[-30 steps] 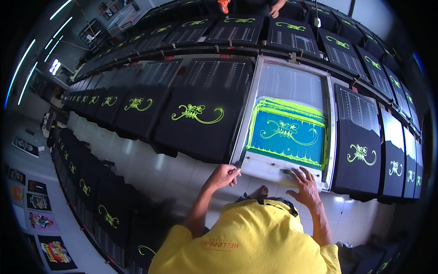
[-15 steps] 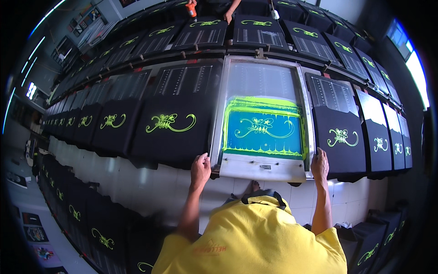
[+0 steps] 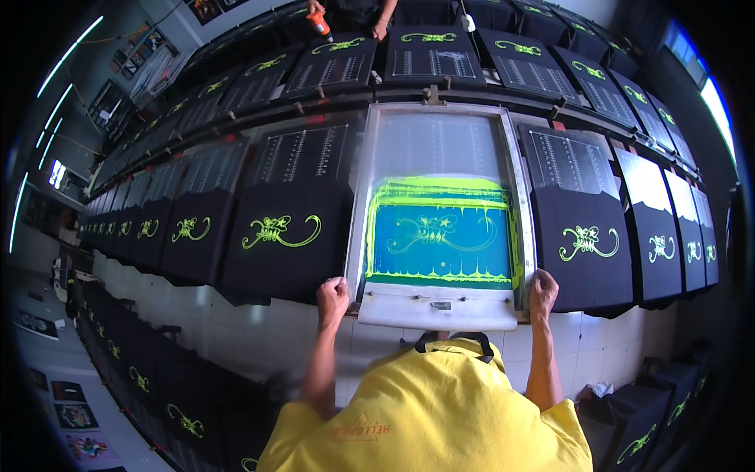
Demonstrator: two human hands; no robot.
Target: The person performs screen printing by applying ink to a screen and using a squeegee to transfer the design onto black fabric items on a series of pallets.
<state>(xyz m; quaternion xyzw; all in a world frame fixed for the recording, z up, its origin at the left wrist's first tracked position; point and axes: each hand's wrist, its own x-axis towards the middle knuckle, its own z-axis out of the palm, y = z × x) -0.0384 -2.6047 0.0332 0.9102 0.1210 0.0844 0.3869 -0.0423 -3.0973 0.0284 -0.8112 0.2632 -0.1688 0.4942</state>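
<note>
A silver-framed printing screen point(image 3: 436, 304) lies over a board on the long table in front of me. Its blue stencil area point(image 3: 429, 263) carries a curled floral design with a star, edged by smears of fluorescent yellow-green ink point(image 3: 432, 189). At the screen's near left corner is my left hand point(image 3: 333, 296), its fingers curled in a pinch. My right hand point(image 3: 543, 294) is closed beside the near right corner, close against the frame. What either hand grips, if anything, is hidden by the fingers.
Black printed fabric pieces point(image 3: 287, 259) lie on boards to the left, and more fabric point(image 3: 586, 271) to the right. Behind runs another row of boards point(image 3: 436, 67). Across it, another person's hand holds an orange heat gun point(image 3: 319, 23). Further printed boards point(image 3: 185, 421) stand behind me.
The whole view has shifted slightly, with the screen now lower and further left in it. Both my hands stay by its near corners, with fingers more curled. The other person's heat gun has tilted.
</note>
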